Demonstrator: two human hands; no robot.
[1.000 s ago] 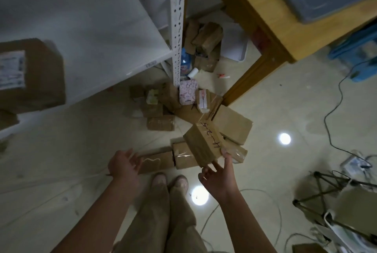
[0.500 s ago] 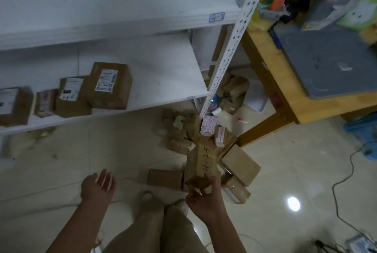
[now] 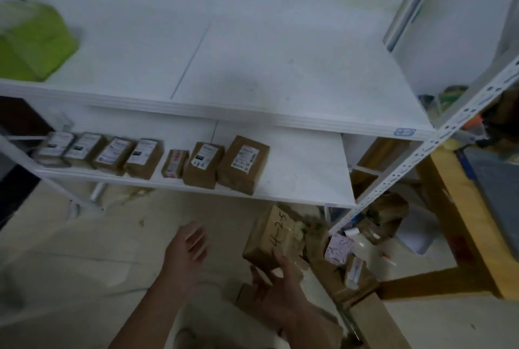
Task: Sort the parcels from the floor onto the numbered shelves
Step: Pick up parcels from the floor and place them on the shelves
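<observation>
At far left a green box (image 3: 33, 39) sits blurred on the upper shelf (image 3: 280, 67). Below it, the lower shelf (image 3: 303, 174) carries a row of brown parcels (image 3: 151, 161) with white labels, standing side by side along its left and middle part. In front of the shelves, over the floor (image 3: 70, 250), the left grip (image 3: 186, 247) is held with its fingers loosely spread and nothing in it. Just to its right, the right grip (image 3: 276, 289) clasps the near end of a brown parcel marked 4-2-5 (image 3: 269, 239), which is raised off the floor, just in front of the lower shelf's edge. Farther right, more parcels lie in a floor pile (image 3: 351, 272) beside the perforated shelf post (image 3: 421, 152). A wooden desk (image 3: 460, 222) stands at the right edge.
</observation>
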